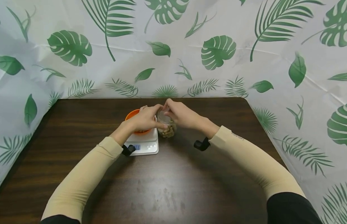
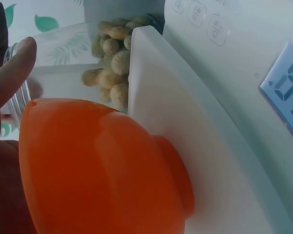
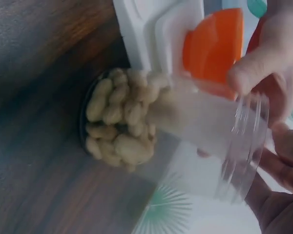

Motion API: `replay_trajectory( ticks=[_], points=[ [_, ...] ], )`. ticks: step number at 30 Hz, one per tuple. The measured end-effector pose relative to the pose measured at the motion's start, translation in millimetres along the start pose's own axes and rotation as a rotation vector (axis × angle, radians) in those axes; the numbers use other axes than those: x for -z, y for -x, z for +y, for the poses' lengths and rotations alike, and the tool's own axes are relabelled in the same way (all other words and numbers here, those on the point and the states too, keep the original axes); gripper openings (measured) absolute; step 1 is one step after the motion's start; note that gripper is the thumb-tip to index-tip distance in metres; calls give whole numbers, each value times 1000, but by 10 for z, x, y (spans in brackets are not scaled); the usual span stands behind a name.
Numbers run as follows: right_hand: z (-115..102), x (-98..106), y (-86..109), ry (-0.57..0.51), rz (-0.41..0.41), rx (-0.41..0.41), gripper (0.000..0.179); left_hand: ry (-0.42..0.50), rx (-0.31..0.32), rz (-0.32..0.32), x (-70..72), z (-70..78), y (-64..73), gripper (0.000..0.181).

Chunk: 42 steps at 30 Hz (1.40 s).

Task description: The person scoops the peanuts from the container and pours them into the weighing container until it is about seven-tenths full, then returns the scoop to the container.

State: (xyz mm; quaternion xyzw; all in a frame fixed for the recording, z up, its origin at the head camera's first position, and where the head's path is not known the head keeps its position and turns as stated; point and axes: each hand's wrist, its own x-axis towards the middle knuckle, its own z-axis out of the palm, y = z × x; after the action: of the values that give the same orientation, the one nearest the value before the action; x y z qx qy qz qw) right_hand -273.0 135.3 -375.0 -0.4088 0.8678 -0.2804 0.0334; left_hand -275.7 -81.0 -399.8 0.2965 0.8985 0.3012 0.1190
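Note:
A clear jar [image 3: 205, 114] with peanuts [image 3: 127, 117] in its lower part stands upright on the table beside the kitchen scale. My left hand [image 1: 144, 119] holds its neck, thumb on the near side of the rim [image 2: 12, 56] and fingers around the far side. My right hand [image 1: 184, 115] is at the jar's mouth from the right, fingers bent over it; whether they pinch anything I cannot tell. Left of the jar, an orange bowl [image 2: 97, 165] rests on the white scale [image 1: 145, 147], partly hidden under my left hand, with small brown things inside.
The scale's lit display [image 1: 137, 147] faces me below my left wrist. Dark wood table [image 1: 168, 186] lies under everything. A leaf-patterned sheet [image 1: 173, 46] hangs behind and at both sides of it.

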Motion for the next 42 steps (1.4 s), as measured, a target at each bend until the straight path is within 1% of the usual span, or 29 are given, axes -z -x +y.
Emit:
replay_trajectory(
  ticks=[3,4,5,9,10,12,14,17,21,24,27,31,37,42],
  points=[
    [13,24,42,-27,80,-20,13,0,4,-6,3,1,-4,82],
    [17,26,52,-34,94,-20,13,-1,6,-8,5,2,-3,82],
    [15,25,59,-35,101,-15,13,-1,8,-12,6,2,-2,83],
    [7,-20,43,-25,64,30,16,8,10,-5,12,2,3,79],
    [8,-27,45,-29,67,35,16,7,10,-3,10,-2,3,79],
    [13,-24,60,-41,109,33,15,11,14,-2,3,-8,6,78],
    [33,-1,82,-66,178,23,14,12,21,5,1,-20,10,79],
    [70,42,118,-114,250,-2,15,15,26,15,6,-27,20,79],
    [123,50,155,-172,284,-59,15,23,15,35,11,-32,26,77],
    [142,49,194,-222,313,-112,16,26,9,36,6,-39,20,77],
    [166,49,240,-287,336,-145,18,16,14,35,7,-42,16,79],
    [224,28,281,-389,351,-153,19,1,20,37,15,-28,22,80],
    [316,-22,322,-535,387,-153,20,4,27,34,4,-12,22,80],
    [359,-38,364,-622,410,-150,19,2,27,37,-7,-19,14,80]
  ],
)
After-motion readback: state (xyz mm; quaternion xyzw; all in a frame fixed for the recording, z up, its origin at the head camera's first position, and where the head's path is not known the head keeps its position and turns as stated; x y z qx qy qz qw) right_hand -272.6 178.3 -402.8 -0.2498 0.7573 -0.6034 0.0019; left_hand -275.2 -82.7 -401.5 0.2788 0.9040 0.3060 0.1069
